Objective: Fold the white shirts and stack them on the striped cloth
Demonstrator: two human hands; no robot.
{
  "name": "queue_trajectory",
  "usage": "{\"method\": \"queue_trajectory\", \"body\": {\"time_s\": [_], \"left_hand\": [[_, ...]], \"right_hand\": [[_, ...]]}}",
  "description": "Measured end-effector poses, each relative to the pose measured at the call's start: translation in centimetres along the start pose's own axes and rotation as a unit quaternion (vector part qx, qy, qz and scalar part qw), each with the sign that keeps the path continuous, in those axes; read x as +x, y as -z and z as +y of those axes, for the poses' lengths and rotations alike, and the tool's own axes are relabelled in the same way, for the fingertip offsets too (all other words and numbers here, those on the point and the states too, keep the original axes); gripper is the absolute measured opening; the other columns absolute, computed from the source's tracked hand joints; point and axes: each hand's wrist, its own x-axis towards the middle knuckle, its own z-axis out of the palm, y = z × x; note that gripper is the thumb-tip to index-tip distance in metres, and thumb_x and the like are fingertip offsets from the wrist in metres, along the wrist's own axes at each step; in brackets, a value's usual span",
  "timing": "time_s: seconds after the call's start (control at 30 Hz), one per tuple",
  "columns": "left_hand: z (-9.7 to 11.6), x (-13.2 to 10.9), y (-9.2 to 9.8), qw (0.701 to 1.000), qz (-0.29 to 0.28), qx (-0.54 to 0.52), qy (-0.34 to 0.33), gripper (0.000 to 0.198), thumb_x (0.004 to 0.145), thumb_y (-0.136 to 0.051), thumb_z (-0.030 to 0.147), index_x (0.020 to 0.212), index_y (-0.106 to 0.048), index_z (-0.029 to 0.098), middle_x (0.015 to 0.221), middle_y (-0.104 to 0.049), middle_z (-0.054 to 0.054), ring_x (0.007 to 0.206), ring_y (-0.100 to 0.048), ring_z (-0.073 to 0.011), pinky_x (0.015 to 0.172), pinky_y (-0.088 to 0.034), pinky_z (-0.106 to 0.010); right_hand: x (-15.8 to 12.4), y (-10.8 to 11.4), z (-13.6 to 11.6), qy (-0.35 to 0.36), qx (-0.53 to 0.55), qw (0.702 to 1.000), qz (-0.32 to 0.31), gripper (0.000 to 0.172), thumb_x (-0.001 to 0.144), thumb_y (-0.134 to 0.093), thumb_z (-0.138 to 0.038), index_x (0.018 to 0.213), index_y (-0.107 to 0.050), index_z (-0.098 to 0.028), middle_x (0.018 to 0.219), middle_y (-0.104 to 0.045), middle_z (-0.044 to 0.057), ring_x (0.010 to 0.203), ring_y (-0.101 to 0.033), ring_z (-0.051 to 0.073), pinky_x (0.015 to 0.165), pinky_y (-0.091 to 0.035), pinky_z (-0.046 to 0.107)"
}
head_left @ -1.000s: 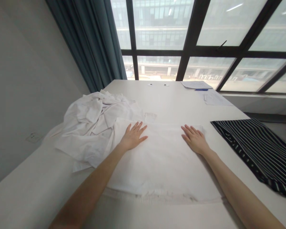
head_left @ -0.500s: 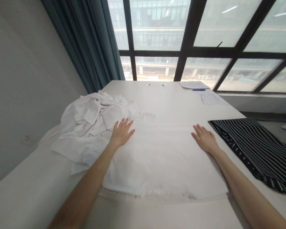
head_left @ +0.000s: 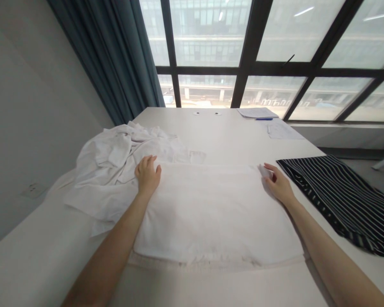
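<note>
A folded white cloth (head_left: 217, 209) lies flat in front of me as a wide rectangle, with a frayed-looking or trimmed layer along its near edge. My left hand (head_left: 147, 175) rests at its far left corner, fingers bent and thumb apart from them. At the far right corner my right hand (head_left: 279, 184) pinches the cloth between thumb and fingers, and that corner is slightly raised. Crumpled white fabric (head_left: 109, 162) is heaped just left of my left hand.
To the right lies a black-and-white striped garment (head_left: 342, 196) on the white table (head_left: 217, 138). Papers (head_left: 257, 112) and a blue pen (head_left: 264, 119) are near the far edge, by the windows. A dark blue curtain (head_left: 115, 55) hangs at the left.
My hands were spread flat on the cloth. The left has slid left to the corner and its fingers have bent; the right has closed on its corner and lifted it a little.
</note>
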Motion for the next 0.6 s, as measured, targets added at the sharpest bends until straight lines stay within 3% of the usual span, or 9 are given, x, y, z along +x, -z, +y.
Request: {"method": "queue_trajectory", "body": {"time_s": [0.13,0.23,0.4,0.6], "left_hand": [[0.15,0.20,0.46,0.995,0.024,0.022,0.091,0.031,0.087,-0.055,0.029,0.118,-0.058,0.020,0.125,-0.057,-0.012,0.120,-0.048,-0.0319,0.101,-0.035,-0.046],[0.10,0.24,0.57,0.992,0.026,0.031,0.123,0.028,0.088,-0.056,0.032,0.112,-0.059,0.019,0.120,-0.059,-0.013,0.117,-0.049,-0.0335,0.098,-0.037,-0.047],[-0.13,0.30,0.48,0.991,0.003,0.043,0.129,0.025,0.089,-0.055,0.036,0.106,-0.060,0.018,0.116,-0.060,-0.014,0.114,-0.049,-0.0348,0.095,-0.037,-0.047],[-0.30,0.47,0.42,0.994,-0.003,0.020,0.110,0.023,0.093,-0.047,0.037,0.094,-0.061,0.020,0.114,-0.061,-0.014,0.113,-0.050,-0.0339,0.093,-0.033,-0.045]], "right_hand": [[0.19,0.17,0.28,-0.023,0.079,0.996,0.041,0.055,0.083,-0.054,-0.041,0.134,-0.050,-0.023,0.127,-0.062,0.012,0.093,-0.065,0.022,0.078,-0.054,0.037],[0.42,0.27,0.48,-0.049,0.113,0.991,0.052,0.056,0.082,-0.057,-0.045,0.132,-0.053,-0.020,0.110,-0.067,0.012,0.086,-0.065,0.022,0.066,-0.054,0.034],[0.44,0.61,0.54,-0.089,0.149,0.984,0.040,0.056,0.076,-0.065,-0.047,0.124,-0.062,-0.019,0.083,-0.066,0.005,0.068,-0.062,0.018,0.053,-0.049,0.028],[0.41,0.63,0.45,-0.119,0.189,0.973,0.051,0.052,0.070,-0.071,-0.044,0.115,-0.068,-0.019,0.087,-0.068,0.005,0.070,-0.061,0.017,0.055,-0.048,0.025]]}}
